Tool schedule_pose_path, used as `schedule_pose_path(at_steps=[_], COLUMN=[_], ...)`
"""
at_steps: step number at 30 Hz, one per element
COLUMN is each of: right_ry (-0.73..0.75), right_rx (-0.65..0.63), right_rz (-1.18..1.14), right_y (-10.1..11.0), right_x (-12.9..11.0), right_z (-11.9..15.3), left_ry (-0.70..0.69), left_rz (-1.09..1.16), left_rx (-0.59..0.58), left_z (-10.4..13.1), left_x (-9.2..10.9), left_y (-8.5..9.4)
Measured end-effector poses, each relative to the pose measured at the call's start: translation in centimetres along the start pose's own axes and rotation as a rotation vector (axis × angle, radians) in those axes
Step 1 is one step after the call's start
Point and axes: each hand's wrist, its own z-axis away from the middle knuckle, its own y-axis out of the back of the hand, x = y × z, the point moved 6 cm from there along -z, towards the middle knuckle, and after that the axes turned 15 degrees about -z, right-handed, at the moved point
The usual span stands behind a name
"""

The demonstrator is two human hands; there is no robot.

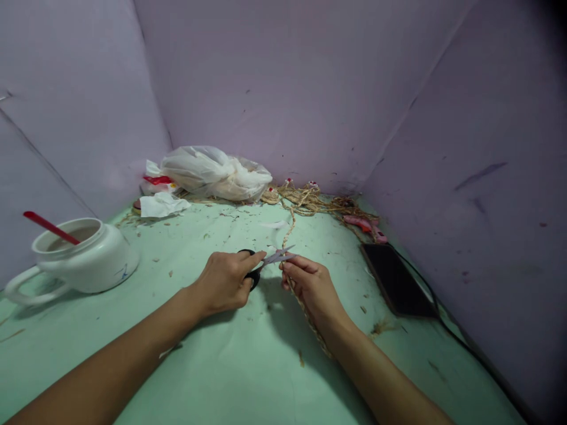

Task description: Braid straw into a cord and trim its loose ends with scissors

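My left hand (227,280) is closed around the black handles of a pair of scissors (275,257). Its blades are parted and point right, lying across a braided straw-coloured cord (291,223) just above my right fingers. With thumb and fingers pinched, my right hand (315,289) holds that cord. One end of it hangs down toward me along my right wrist; the other runs away to a tangled heap of the same cord (305,199) by the back wall. I cannot tell whether the blades touch the cord.
On the left stands a white mug (95,260) with a red stick in it. A knotted plastic bag (217,174) and a crumpled white tissue (163,204) lie at the back. To the right are a pink tool (367,227), a dark phone (396,280) and a black cable (472,349).
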Motion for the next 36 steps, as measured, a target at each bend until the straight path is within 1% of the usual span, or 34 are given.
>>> schedule_pose_path(at_steps=[4, 12, 15, 20, 22, 30, 36], right_ry=[0.009, 0.005, 0.022, 0.046, 0.043, 0.048, 0.039], right_rx=[-0.004, -0.020, -0.024, 0.024, 0.033, 0.032, 0.008], right_rz=[0.105, 0.040, 0.053, 0.163, 0.182, 0.197, 0.122], right_y=[-0.29, -0.19, -0.09, -0.08, -0.14, -0.37, -0.13], right_x=[-0.43, -0.11, 0.02, 0.20, 0.30, -0.20, -0.03], right_z=[0.37, 0.11, 0.07, 0.32, 0.38, 0.57, 0.30], left_ry=[0.008, -0.014, -0.023, 0.036, 0.039, 0.015, 0.017], left_rz=[0.055, 0.195, 0.223, 0.122, 0.089, 0.137, 0.143], left_rx=[-0.019, -0.065, -0.094, -0.092, -0.093, -0.098, -0.108], left_z=[-0.08, -0.24, -0.25, -0.22, -0.19, -0.17, -0.20], left_x=[0.00, 0.47, 0.57, 0.29, 0.30, 0.45, 0.35], left_y=[0.05, 0.03, -0.05, 0.22, 0.27, -0.24, -0.07])
